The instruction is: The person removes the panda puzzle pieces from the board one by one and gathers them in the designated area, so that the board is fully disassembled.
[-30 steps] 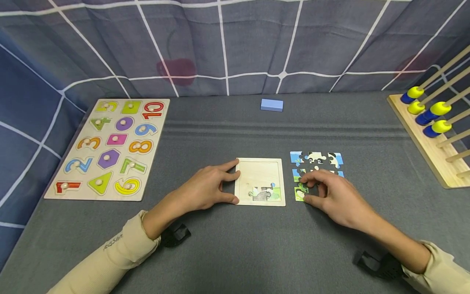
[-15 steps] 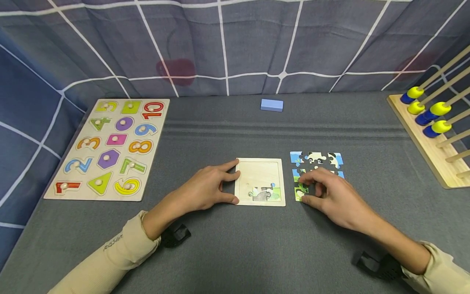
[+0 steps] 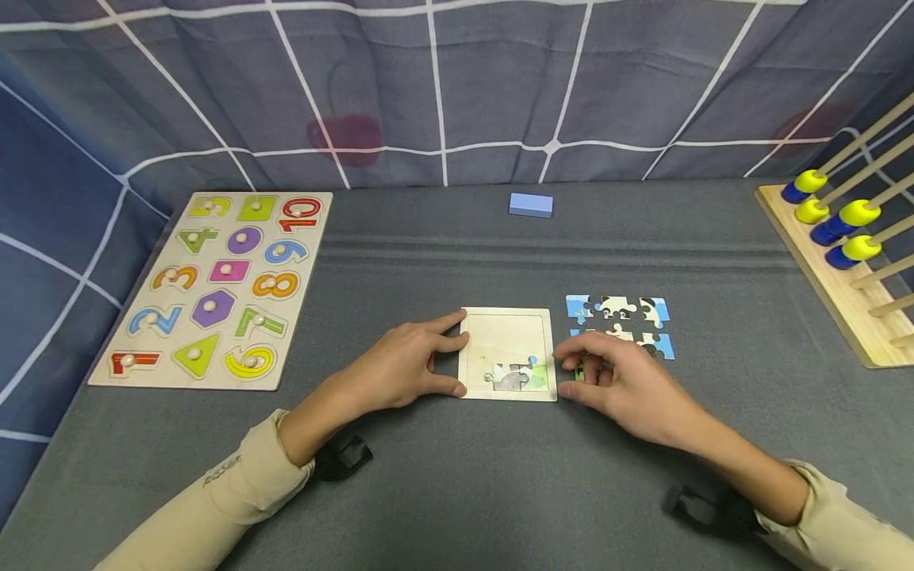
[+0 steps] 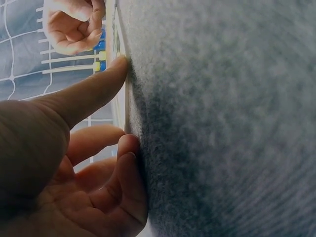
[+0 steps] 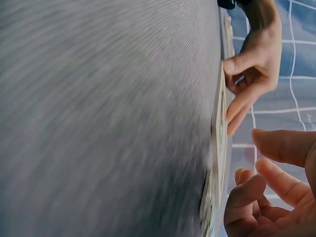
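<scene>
A small square wooden puzzle tray (image 3: 503, 337) lies flat, with a few panda-picture pieces (image 3: 517, 377) set along its lower right. Against the tray's left edge rests my left hand (image 3: 400, 365), thumb at the near corner and index finger at the far one. Just off the right edge hovers my right hand (image 3: 621, 385); its thumb (image 5: 281, 143) and index finger stand apart, with nothing visible between them in the right wrist view. Loose jigsaw pieces (image 3: 616, 307) lie in rows right of the tray, the lower ones partly hidden by this hand.
At the left lies a number-and-shape peg board (image 3: 228, 309). A blue block (image 3: 531, 205) sits behind the tray. To the far right stands a wooden stacking rack (image 3: 821, 270) with yellow and blue beads. Behind everything hangs a checked curtain (image 3: 385, 95).
My right hand has moved left from the loose pieces to the tray's right edge, its thumb and index finger now spread apart. My left hand has stayed at the tray.
</scene>
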`<state>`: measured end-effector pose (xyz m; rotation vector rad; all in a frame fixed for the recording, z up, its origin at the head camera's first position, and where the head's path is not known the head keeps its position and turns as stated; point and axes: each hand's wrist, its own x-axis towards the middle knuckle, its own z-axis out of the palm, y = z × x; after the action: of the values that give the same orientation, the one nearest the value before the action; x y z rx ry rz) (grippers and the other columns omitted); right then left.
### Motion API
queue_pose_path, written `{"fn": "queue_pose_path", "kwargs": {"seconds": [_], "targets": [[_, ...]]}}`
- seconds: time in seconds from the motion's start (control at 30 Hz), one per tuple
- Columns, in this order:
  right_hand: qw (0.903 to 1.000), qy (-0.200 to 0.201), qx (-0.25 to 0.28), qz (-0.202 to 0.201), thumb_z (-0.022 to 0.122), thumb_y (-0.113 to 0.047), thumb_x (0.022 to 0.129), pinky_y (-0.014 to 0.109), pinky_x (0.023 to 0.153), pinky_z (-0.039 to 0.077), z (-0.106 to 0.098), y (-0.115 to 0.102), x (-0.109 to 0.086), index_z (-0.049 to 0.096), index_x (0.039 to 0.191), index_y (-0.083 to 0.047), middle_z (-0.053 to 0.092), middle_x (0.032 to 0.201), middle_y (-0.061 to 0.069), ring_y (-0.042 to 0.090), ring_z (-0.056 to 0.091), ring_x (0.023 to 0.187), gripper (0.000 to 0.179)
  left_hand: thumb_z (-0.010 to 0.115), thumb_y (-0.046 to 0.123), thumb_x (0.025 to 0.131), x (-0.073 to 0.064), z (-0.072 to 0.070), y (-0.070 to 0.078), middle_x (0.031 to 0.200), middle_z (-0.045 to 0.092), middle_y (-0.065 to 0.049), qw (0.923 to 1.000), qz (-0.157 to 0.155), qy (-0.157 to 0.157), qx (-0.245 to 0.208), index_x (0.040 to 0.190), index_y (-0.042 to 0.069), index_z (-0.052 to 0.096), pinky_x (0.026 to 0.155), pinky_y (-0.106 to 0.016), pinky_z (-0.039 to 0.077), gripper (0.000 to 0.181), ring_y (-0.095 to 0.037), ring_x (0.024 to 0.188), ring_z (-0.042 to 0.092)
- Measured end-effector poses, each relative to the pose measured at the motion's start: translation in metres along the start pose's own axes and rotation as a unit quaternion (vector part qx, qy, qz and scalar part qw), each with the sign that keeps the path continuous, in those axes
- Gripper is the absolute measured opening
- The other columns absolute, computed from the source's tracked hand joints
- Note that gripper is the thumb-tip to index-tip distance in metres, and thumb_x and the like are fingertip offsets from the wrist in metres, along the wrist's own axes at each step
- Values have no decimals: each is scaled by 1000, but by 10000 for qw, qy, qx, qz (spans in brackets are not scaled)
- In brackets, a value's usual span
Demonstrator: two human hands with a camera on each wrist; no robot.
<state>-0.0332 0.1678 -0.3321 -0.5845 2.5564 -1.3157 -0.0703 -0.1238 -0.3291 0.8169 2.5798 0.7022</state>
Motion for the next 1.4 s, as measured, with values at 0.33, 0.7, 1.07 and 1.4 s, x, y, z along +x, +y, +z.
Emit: {"fn": "queue_pose_path", "kwargs": {"seconds": [0.33, 0.7, 1.07, 1.4], "targets": [[9990, -351, 190, -198, 77, -1, 82, 26, 60, 46, 22, -13, 22, 71, 109, -5, 65, 94, 1, 10, 57, 71, 29, 84, 32, 79, 1, 0, -1, 154, 38, -13, 10000, 24, -28, 26, 136, 6, 60, 63, -25, 43, 67, 0, 55, 47], [9972, -409, -540, -325, 80, -5, 80, 27, 62, 43, 33, -14, 27, 71, 111, -8, 56, 86, -5, 8, 51, 70, 33, 84, 32, 79, 1, 0, 0, 154, 38, -12, 10000, -8, -76, -10, 136, 6, 60, 62, -25, 43, 67, -1, 55, 48], [9934, -457, -1002, -306, 80, -8, 80, 27, 63, 39, 35, -18, 31, 74, 109, -10, 52, 88, -7, 9, 47, 73, 30, 84, 32, 79, 1, 0, -1, 155, 37, -12, 9999, -42, -97, 15, 137, 5, 59, 62, -25, 43, 68, -1, 55, 48], [9906, -674, -1138, -359, 81, -7, 79, 30, 67, 43, 35, -15, 34, 69, 106, -14, 54, 94, -6, 9, 49, 76, 30, 84, 31, 79, 1, 0, -1, 154, 37, -13, 10000, -11, -86, 1, 137, 5, 59, 62, -25, 43, 68, -1, 55, 48]]}}
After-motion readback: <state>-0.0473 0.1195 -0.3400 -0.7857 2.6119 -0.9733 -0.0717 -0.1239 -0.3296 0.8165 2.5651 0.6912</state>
